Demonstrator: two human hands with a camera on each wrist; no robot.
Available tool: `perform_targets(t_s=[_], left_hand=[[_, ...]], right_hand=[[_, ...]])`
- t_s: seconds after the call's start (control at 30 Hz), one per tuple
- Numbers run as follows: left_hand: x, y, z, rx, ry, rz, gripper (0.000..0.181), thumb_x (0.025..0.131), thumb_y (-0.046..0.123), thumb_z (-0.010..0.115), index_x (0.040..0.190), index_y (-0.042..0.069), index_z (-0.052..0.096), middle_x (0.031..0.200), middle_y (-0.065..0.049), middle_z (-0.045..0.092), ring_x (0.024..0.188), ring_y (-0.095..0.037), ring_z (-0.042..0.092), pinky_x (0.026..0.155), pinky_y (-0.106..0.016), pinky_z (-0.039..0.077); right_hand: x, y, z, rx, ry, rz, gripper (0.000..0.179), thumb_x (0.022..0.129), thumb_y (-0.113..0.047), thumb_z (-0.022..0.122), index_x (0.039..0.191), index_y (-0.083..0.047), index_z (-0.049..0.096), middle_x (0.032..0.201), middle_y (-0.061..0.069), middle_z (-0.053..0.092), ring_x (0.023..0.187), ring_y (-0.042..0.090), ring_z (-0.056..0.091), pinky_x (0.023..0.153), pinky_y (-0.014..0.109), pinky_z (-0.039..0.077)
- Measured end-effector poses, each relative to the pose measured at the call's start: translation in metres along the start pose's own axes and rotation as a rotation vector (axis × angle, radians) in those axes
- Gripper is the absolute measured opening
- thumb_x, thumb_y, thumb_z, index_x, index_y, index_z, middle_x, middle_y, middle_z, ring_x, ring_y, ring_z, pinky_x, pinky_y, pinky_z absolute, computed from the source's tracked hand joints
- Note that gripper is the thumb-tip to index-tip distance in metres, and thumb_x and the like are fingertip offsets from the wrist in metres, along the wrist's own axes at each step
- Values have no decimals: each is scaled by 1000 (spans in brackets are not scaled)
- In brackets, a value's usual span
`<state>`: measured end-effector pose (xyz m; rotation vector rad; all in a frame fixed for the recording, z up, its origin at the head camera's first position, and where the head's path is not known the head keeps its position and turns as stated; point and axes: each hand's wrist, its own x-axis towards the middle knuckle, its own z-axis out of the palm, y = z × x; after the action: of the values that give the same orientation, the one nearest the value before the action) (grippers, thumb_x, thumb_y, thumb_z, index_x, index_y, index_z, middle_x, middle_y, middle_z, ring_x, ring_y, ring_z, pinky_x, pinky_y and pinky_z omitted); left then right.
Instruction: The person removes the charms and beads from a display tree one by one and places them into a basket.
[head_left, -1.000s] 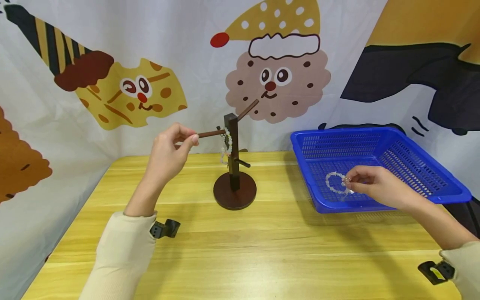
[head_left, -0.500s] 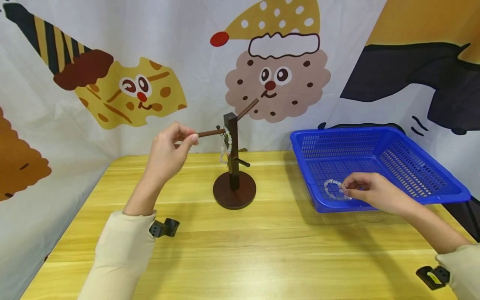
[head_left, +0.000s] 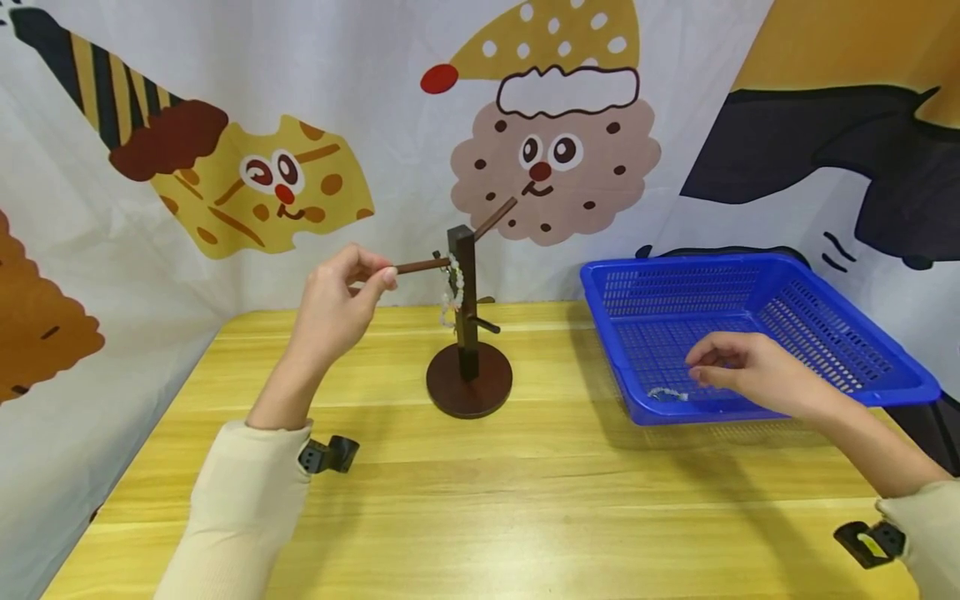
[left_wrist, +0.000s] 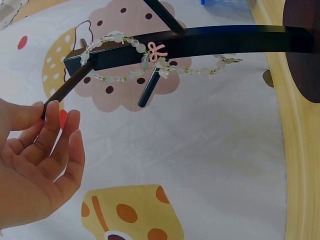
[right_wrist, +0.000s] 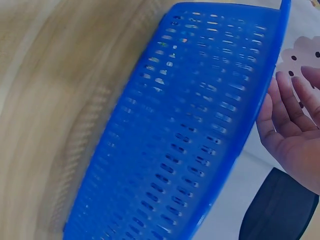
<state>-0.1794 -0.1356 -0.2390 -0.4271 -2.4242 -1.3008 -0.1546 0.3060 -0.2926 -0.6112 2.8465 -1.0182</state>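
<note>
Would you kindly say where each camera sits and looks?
Head: head-worn, facing forward and down at the stand and blue basket; left hand, right hand and sleeves show.
Left wrist: on that wrist, facing the stand and hanging beads; left hand pinches a peg.
Right wrist: on that wrist, facing the basket's wall; right hand shows.
Shared: the stand and left hand, in head and left wrist views.

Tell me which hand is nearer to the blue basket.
The right. The right hand is over the basket, holding nothing; the left hand is well off to the basket's left, beyond the stand, pinching a peg.
</note>
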Motion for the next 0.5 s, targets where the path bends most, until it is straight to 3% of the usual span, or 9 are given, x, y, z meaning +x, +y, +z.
perform_targets(t_s=[0.5], left_hand=[[0, 1, 0, 3, -5, -10, 16, 92, 12, 54, 96, -3, 57, 88, -15, 63, 86, -25, 59, 75, -38, 48]], right_hand=[[16, -25, -13, -16, -15, 37, 10, 89, -8, 59, 98, -3, 62, 87, 6, 63, 74, 10, 61, 63, 26, 50]])
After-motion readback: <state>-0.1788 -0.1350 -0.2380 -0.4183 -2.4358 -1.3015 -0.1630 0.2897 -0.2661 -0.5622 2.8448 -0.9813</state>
